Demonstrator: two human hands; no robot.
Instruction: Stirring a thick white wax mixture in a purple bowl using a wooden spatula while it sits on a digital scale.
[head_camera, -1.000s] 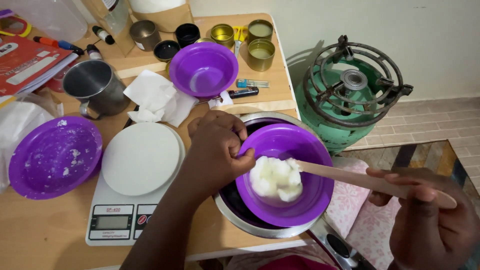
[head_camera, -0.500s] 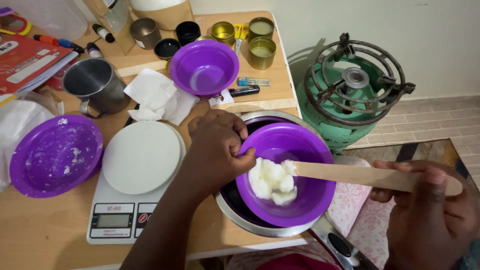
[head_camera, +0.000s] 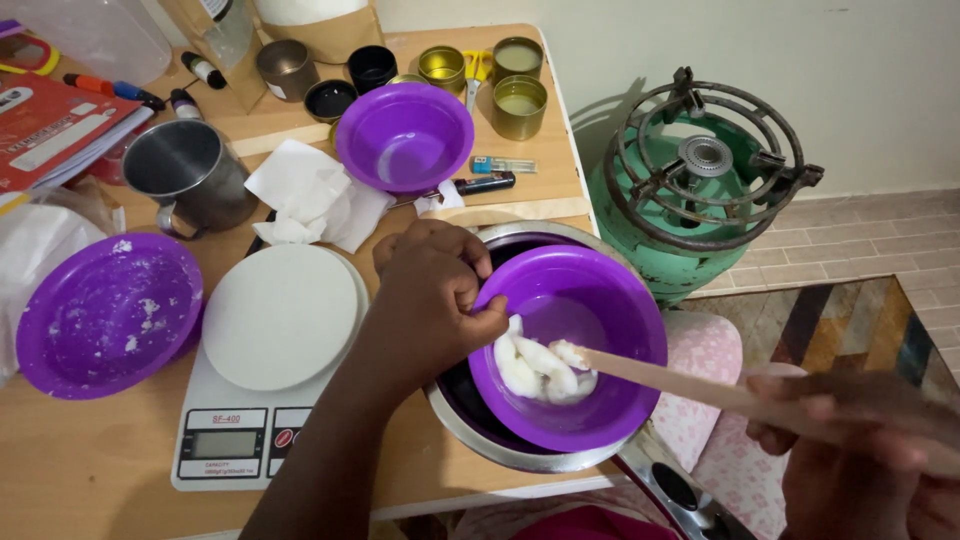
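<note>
Fingers of left hand (head_camera: 430, 290) curl over the near-left rim of the purple bowl (head_camera: 610, 290), thumb inside the lip, pinching the rim. Bowl sits nested in a steel pot (head_camera: 470, 430) at the table's right edge. Right hand (head_camera: 860, 450) is closed around the far end of a wooden spatula (head_camera: 660, 375); exact finger wrap can't be read, that hand is motion-blurred and cut off by the frame's lower right corner.

Key relation: spatula long axis runs from lower right up-left into the bowl, tip buried in the white soft lump (head_camera: 540, 365) on the bowl's left floor. Lump lies just right of and below the left thumb, close to touching it. Left hand is nearer to the lump; right hand is well apart, reaching it only through the spatula.

Hidden: spatula tip under the lump, pot contents beneath the bowl, pot handle mostly cut off. Digital scale (head_camera: 270, 370) sits just left of the pot.
</note>
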